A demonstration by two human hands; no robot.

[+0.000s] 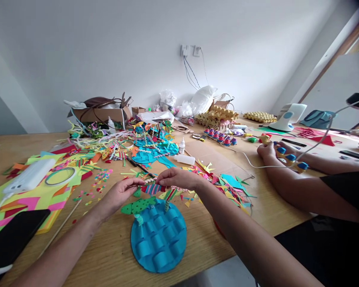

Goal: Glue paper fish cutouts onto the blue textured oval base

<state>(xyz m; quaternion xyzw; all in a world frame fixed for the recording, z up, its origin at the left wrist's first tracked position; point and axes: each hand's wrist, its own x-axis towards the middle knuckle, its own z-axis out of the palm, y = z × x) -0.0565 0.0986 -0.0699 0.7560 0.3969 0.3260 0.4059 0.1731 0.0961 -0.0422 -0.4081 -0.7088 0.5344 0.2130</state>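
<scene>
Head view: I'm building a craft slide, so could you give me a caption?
Left hand and right hand hold a striped fish near a round blue base and spotted green fish.

- Has a left hand [125, 192] and right hand [177, 178], both ungloved
- Shows slender fingers, nails too small to make out
- Widens from narrow wrists into smooth, tapered forearms [245, 233], bare where visible

both hands' fingers [142, 182] hold a striped paper fish [153, 189] above a blue disc [158, 243].
</scene>
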